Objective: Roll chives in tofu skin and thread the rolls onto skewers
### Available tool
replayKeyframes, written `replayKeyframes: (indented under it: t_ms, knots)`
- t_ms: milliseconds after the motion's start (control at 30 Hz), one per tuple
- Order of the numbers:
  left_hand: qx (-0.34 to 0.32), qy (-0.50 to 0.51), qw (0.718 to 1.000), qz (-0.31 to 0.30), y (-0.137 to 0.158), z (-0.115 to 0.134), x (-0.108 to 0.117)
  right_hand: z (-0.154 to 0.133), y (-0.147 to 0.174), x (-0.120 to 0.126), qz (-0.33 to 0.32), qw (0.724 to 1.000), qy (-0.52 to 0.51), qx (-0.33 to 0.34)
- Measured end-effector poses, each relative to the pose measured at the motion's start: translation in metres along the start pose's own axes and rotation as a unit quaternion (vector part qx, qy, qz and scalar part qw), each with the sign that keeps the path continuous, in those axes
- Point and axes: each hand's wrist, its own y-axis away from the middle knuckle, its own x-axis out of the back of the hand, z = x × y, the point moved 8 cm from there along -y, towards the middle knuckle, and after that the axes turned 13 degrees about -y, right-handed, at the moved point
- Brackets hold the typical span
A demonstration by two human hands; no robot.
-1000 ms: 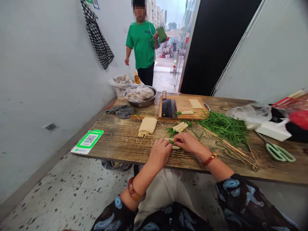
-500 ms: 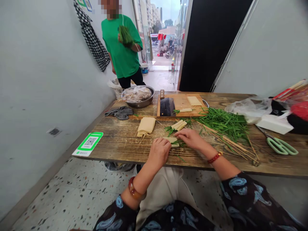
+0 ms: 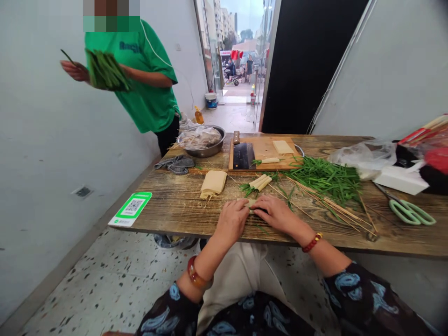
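At the table's front, my left hand [image 3: 232,217] and my right hand [image 3: 272,211] meet on a tofu sheet [image 3: 250,203], mostly covered by my fingers. Both hands are closed on it, fingers curled over its two ends. Just behind them lie finished tofu rolls [image 3: 261,183] with green chives poking out at one end. A folded stack of tofu sheets [image 3: 213,183] rests to the left. Loose cut chives [image 3: 324,179] are heaped to the right, with thin bamboo skewers [image 3: 332,207] in front of them.
A cutting board [image 3: 266,149] bears a cleaver [image 3: 242,155], another roll and a tofu sheet. Behind left stand a metal bowl [image 3: 213,148] and a grey cloth [image 3: 177,164]. Green scissors [image 3: 408,211] lie at right. A person in a green shirt [image 3: 150,93] holds chives beyond the table.
My right hand has come down and left onto the tofu sheet, covering the chives there. The person in green has moved left and nearer, with the chive bunch now held in both hands.
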Motion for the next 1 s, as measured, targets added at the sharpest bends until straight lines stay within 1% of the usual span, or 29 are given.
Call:
replayKeyframes:
  t_ms: [167, 233, 333, 433, 600, 700, 800, 1000]
  knots:
    - [-0.013, -0.001, 1.0, 0.014, -0.002, 0.003, 0.006, -0.003, -0.006, 0.001, -0.016, 0.999, 0.033, -0.015]
    - [-0.015, -0.004, 1.0, 0.017, -0.002, 0.003, 0.007, -0.004, -0.006, 0.001, -0.008, 0.999, 0.035, -0.012]
    - [-0.014, -0.007, 1.0, 0.001, -0.002, 0.002, 0.003, -0.002, -0.003, -0.001, 0.006, 0.999, 0.031, -0.012]
    - [0.006, 0.006, 1.0, -0.016, -0.001, -0.001, -0.001, 0.0, 0.0, -0.003, 0.017, 0.999, 0.026, -0.013]
    - [0.056, 0.081, 0.995, -0.033, -0.001, -0.009, -0.003, 0.005, 0.004, -0.003, 0.048, 0.998, -0.005, -0.026]
    - [0.079, 0.106, 0.99, -0.039, -0.001, -0.013, -0.005, 0.007, 0.005, -0.004, 0.052, 0.998, -0.023, -0.026]
    - [0.091, 0.109, 0.989, -0.042, -0.002, -0.014, -0.005, 0.009, 0.003, -0.004, 0.052, 0.998, -0.027, -0.025]
    - [0.101, 0.076, 0.989, -0.073, -0.007, -0.017, -0.004, 0.017, 0.0, -0.006, 0.041, 0.998, -0.023, -0.047]
